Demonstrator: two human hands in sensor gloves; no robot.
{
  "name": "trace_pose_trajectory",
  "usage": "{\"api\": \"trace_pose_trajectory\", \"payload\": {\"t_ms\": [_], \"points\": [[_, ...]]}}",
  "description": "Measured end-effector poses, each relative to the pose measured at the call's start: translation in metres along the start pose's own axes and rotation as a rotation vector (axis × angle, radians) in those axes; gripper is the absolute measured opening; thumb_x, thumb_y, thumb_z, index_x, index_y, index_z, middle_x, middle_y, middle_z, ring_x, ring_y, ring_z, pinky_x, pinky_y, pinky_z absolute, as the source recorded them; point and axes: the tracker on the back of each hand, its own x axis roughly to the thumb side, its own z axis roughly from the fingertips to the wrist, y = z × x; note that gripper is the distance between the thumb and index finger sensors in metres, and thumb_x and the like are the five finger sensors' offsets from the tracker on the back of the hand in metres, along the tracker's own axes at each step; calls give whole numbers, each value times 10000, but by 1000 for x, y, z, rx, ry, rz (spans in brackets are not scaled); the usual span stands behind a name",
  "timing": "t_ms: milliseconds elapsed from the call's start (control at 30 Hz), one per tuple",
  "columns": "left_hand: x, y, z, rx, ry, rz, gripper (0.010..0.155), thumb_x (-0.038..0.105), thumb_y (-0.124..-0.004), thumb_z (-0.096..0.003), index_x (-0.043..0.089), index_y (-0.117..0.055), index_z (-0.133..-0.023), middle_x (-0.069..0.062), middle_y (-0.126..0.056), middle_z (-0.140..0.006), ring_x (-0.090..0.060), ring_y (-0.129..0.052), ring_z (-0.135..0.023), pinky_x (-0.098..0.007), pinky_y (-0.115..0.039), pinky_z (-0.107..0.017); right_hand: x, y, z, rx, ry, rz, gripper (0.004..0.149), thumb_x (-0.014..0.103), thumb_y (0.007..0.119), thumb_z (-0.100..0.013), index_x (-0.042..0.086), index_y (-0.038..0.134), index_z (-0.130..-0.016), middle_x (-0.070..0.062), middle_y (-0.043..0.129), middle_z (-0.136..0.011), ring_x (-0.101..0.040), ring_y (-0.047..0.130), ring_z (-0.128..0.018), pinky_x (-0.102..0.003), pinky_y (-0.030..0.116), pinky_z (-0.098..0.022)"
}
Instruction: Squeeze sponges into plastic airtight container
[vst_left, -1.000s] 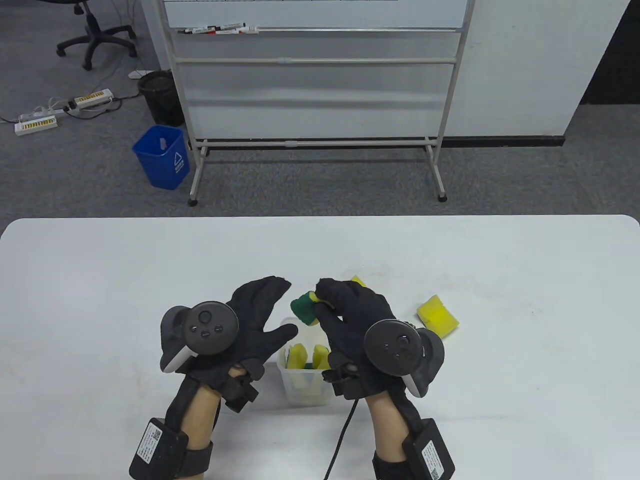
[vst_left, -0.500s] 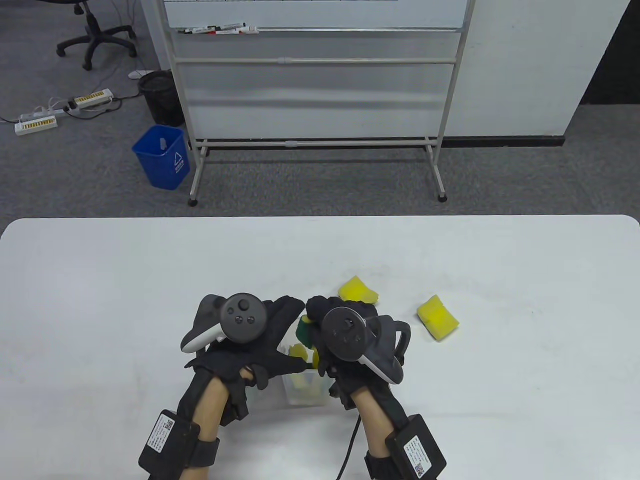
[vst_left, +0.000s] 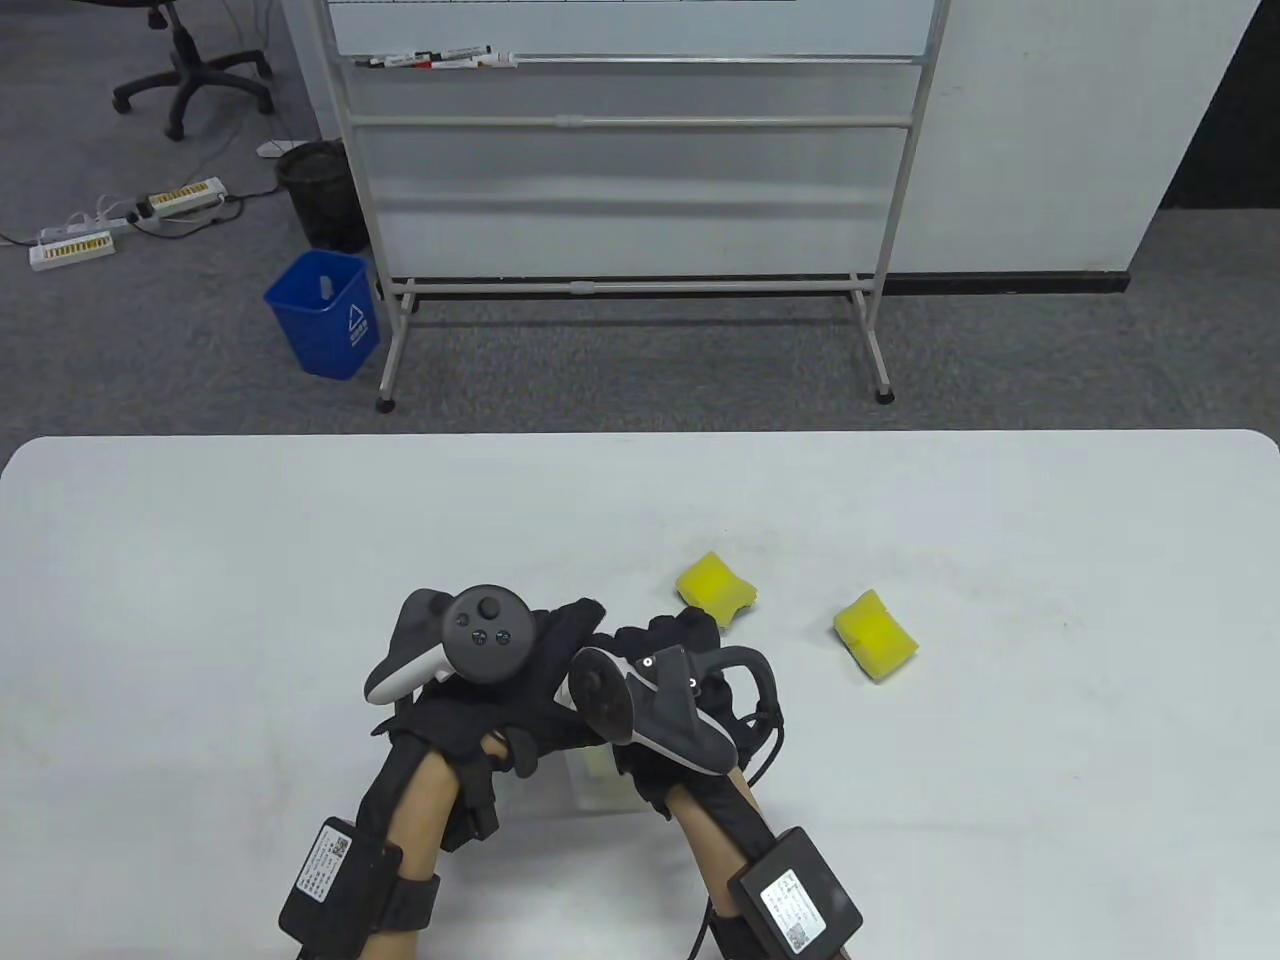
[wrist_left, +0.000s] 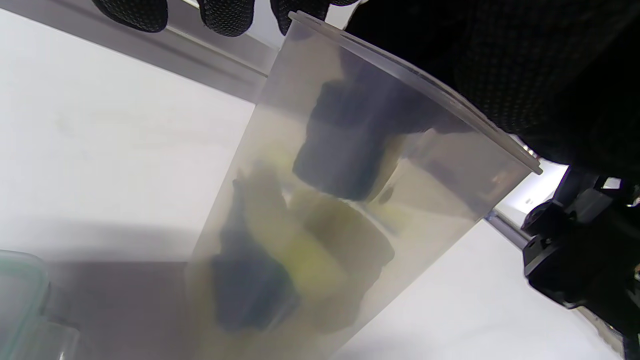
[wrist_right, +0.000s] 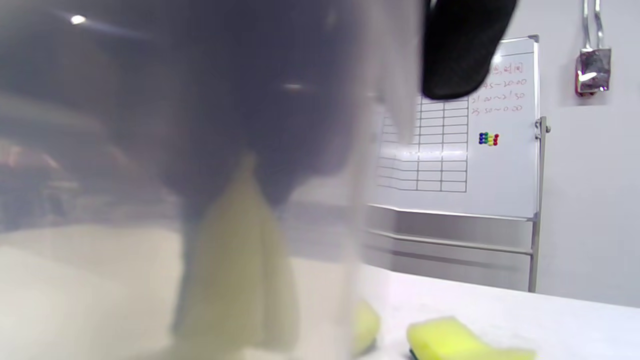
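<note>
Container (vst_left: 600, 780) sits at table's six o'clock, steadied by left hand (vst_left: 520, 690). Right hand (vst_left: 670, 690) presses a sponge (wrist_left: 345, 155) inside; its grip is hidden. Advise pushing straight down, bracing the wall; two sponges (vst_left: 715, 587) wait at two o'clock.

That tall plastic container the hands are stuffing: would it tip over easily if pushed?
Probably. The container is tall and narrow, and looks thin-walled, so likely light. The left hand at its rim may be steadying it. The sponges inside look soft and would add little weight.
</note>
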Motion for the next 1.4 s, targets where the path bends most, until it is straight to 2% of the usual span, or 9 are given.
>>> {"api": "trace_pose_trajectory", "payload": {"t_ms": [133,500,733,867,933,967,1200,1333,1400], "points": [[0,0,0,-1,-2,0,1003,634,-840,-433,239,-241,-1135,-73,-348,-1259,-432,-380,-1151,-712,-461,-777,-1,2,-2,35,-10,-16,421,376,1021,-327,279,980,-734,46,1071,-632,-212,1031,-610,-560,681,-679],[0,0,0,-7,1,2,998,633,-840,-434,245,-248,-1137,-70,-350,-1260,-439,-389,-1149,-712,-463,-776,-6,15,-16,348,17,-76,392,393,948,-410,276,992,-781,40,1079,-735,-240,973,-754,-588,614,-714],[0,0,0,-16,0,9,997,631,-842,-432,251,-248,-1137,-63,-345,-1262,-444,-390,-1147,-712,-463,-776,-10,21,-19,464,8,-141,441,460,882,-435,253,1001,-805,-1,1068,-802,-266,950,-809,-574,620,-710],[0,0,0,-17,4,11,997,636,-837,-431,251,-249,-1138,-61,-342,-1263,-444,-391,-1148,-712,-463,-777,-11,21,-18,422,-1,-144,461,492,859,-433,253,996,-803,32,1064,-800,-259,968,-797,-570,636,-705],[0,0,0,-16,4,11,997,639,-835,-430,251,-251,-1139,-62,-343,-1263,-446,-391,-1147,-712,-464,-776,-14,20,-17,392,-17,-184,462,490,860,-431,248,995,-801,-17,1063,-797,-268,989,-777,-576,651,-697],[0,0,0,-16,5,13,994,639,-833,-431,253,-251,-1138,-61,-341,-1264,-446,-392,-1147,-711,-464,-776,-16,19,-17,371,-22,-207,463,488,855,-434,248,989,-807,17,1057,-803,-268,996,-772,-577,657,-695],[0,0,0,-15,9,12,982,635,-826,-439,253,-252,-1138,-61,-337,-1263,-450,-394,-1145,-710,-468,-775,-27,-1,-12,315,-24,-298,471,447,852,-449,246,947,-864,-37,1019,-857,-294,969,-811,-603,636,-705],[0,0,0,-16,10,11,982,635,-825,-441,251,-251,-1139,-62,-333,-1263,-451,-390,-1146,-710,-466,-775,-37,-21,-6,214,-37,-332,480,467,842,-448,254,942,-866,-17,1023,-849,-287,974,-805,-600,647,-701],[0,0,0,-15,10,8,980,635,-823,-442,250,-252,-1139,-66,-334,-1263,-452,-388,-1145,-711,-465,-775,-52,-37,0,94,-18,-405,482,473,839,-443,251,944,-858,-20,1031,-828,-287,987,-777,-590,663,-692]]}}
